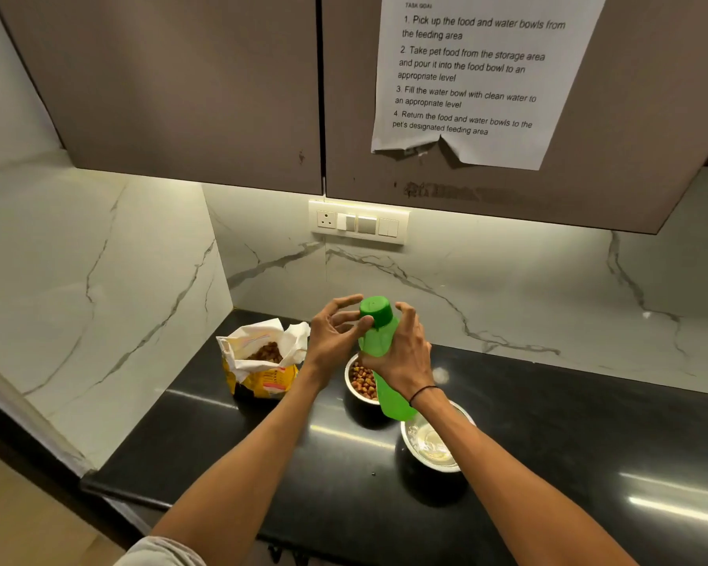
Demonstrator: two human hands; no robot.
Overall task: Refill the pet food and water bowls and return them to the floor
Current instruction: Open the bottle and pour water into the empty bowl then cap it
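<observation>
Wall cabinets (pixel 160 87) fill the top of the view, brown-grey doors, with a printed task sheet (pixel 473 71) taped to the right door, bottom edge torn. Marble backsplash (pixel 507 288) below, white with grey veins, lit by an under-cabinet strip. Switch plate (pixel 359 221) with one socket sits on it just under the cabinet seam.

Black glossy countertop (pixel 569 443) runs from the left corner to the right edge.

Green plastic bottle (pixel 379 341) held up above the counter, tilted, cap end up and away, base down toward the person. Green cap (pixel 376 311) is on the neck. The bottle's base hangs over the gap between the two bowls, clear of the counter.

Right hand (pixel 405 353) wraps the bottle body, fingers curled around it; black band on the wrist. Left hand (pixel 336 332) is at the cap: thumb tip touches the cap side, other fingers spread and loosely bent, apart from it. No firm hold on the cap visible.

Yellow pet food bag (pixel 262 361) stands open at the back left of the counter, kibble visible inside, top rolled outward.

Food bowl (pixel 360 381), steel, sits right of the bag, holds mixed brown and orange kibble, partly hidden by the right hand and bottle.

Water bowl (pixel 430 443), steel, just in front-right of the food bowl, under the right forearm. Contents look clear; level hard to tell.
</observation>
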